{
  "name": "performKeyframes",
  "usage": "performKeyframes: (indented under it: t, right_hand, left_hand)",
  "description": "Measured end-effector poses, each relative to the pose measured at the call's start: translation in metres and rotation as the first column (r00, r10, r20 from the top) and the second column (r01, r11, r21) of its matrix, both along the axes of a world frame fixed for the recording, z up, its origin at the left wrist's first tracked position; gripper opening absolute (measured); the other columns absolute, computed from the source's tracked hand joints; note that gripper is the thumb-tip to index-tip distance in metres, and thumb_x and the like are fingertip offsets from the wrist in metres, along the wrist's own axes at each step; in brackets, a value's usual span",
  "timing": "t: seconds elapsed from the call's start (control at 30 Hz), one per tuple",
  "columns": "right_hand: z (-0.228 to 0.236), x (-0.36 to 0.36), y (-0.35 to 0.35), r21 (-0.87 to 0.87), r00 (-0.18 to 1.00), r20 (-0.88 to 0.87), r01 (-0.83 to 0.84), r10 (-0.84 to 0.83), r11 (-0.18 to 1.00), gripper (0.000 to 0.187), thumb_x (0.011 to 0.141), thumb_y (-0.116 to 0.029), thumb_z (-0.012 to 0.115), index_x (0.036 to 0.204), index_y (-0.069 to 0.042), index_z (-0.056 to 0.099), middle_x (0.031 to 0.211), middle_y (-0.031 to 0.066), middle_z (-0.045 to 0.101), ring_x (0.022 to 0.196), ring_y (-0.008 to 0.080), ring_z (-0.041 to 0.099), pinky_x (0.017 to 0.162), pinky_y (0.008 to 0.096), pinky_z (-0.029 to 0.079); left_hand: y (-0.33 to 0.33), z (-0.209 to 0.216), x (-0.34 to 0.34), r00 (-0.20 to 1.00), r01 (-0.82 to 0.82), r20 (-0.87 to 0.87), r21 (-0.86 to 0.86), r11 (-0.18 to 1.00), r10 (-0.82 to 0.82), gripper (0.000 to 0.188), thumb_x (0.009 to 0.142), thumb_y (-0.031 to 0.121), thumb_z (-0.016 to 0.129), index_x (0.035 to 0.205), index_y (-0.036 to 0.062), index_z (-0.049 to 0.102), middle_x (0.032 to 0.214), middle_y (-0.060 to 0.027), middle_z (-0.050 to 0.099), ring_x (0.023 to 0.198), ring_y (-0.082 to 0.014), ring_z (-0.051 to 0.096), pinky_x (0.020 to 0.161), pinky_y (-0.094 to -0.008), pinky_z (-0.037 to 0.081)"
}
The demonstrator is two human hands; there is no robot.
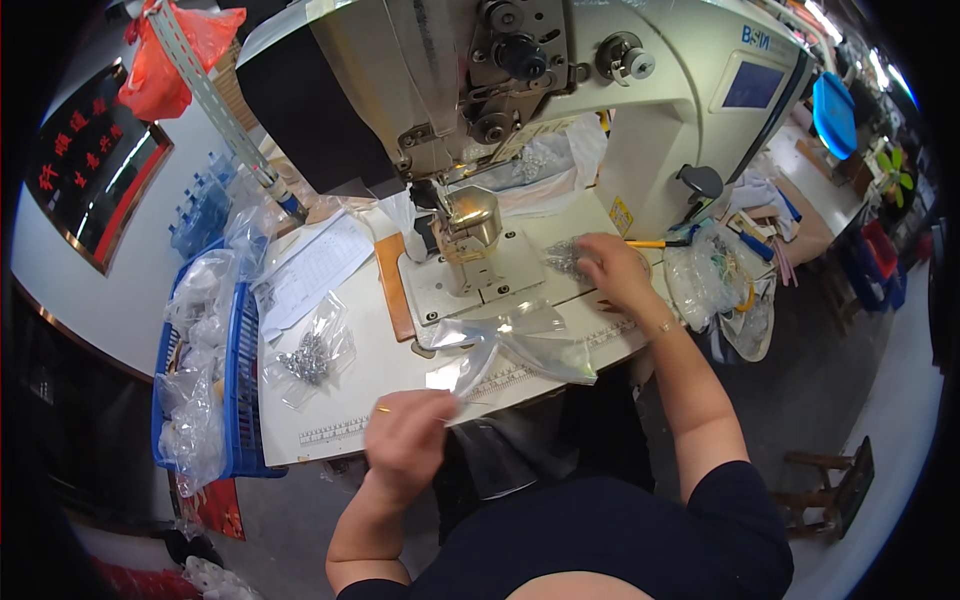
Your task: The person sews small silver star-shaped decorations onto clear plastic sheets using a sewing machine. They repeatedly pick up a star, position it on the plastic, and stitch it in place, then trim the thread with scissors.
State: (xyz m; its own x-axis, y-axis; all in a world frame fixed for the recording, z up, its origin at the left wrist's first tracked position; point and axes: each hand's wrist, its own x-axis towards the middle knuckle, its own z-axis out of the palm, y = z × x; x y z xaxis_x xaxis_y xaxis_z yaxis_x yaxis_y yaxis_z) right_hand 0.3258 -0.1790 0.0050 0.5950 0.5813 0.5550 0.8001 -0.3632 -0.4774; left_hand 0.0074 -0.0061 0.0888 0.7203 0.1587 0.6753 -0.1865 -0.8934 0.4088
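Note:
My right hand (615, 270) is at a small heap of silvery metal pieces (566, 257) on the sewing machine's bed, right of the needle area. Its fingers bend down together against the heap; what they pinch is too small to make out. My left hand (408, 440) hovers over the table's front edge, fingers curled in and slightly blurred; anything inside them is hidden. Between the hands, a clear plastic sheet piece (515, 345) lies folded and glossy across the table's front. The presser foot and metal guard (474, 215) of the sewing machine (650, 90) stand just behind it.
A clear bag of metal pieces (312, 358) lies left on the white table, near a printed sheet (325, 265). Beside the table stands a blue basket (240, 370) of plastic bags. On the right are an orange-handled tool (655, 243) and a bundle of clear plastic (705, 270).

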Motion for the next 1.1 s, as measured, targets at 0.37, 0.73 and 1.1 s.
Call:
performKeyframes:
  t: [0.37, 0.73, 1.1]
  right_hand:
    - [0.059, -0.022, 0.021, 0.089, 0.775, -0.626, -0.035, 0.083, 0.995, 0.013, 0.080, -0.014, 0.067, 0.090, -0.005, 0.065, 0.078, 0.0054, 0.062, 0.064, 0.0130, 0.059, 0.057, 0.0275, 0.047]
    - [0.078, -0.109, 0.021, 0.234, 0.456, -0.719, -0.553, 0.525, 0.800, 0.038, 0.069, -0.007, 0.076, 0.103, 0.002, 0.060, 0.085, 0.0050, 0.065, 0.079, 0.0104, 0.059, 0.074, 0.0250, 0.047]
    - [0.040, -0.141, 0.031, 0.439, 0.150, -0.856, -0.291, 0.494, 0.850, 0.018, 0.088, -0.014, 0.059, 0.093, 0.001, 0.065, 0.080, 0.0033, 0.064, 0.070, 0.0076, 0.056, 0.064, 0.0232, 0.046]
  left_hand:
    - [0.024, -0.023, 0.000, 0.961, 0.015, 0.002, -0.999, 0.048, -0.276, 0.013, 0.081, 0.001, 0.062, 0.093, 0.0003, 0.057, 0.084, -0.0095, 0.064, 0.076, -0.0181, 0.064, 0.069, -0.0278, 0.053]
    - [-0.015, -0.023, 0.038, 0.918, 0.081, -0.108, -0.890, 0.449, -0.381, 0.007, 0.086, 0.005, 0.060, 0.089, -0.0012, 0.060, 0.104, -0.0104, 0.059, 0.074, -0.0128, 0.061, 0.062, -0.0225, 0.046]
    - [-0.014, -0.051, 0.037, 0.972, -0.007, -0.049, -0.984, 0.177, -0.230, 0.010, 0.085, 0.006, 0.062, 0.090, -0.0024, 0.060, 0.077, -0.0080, 0.062, 0.065, -0.0119, 0.059, 0.056, -0.0219, 0.046]
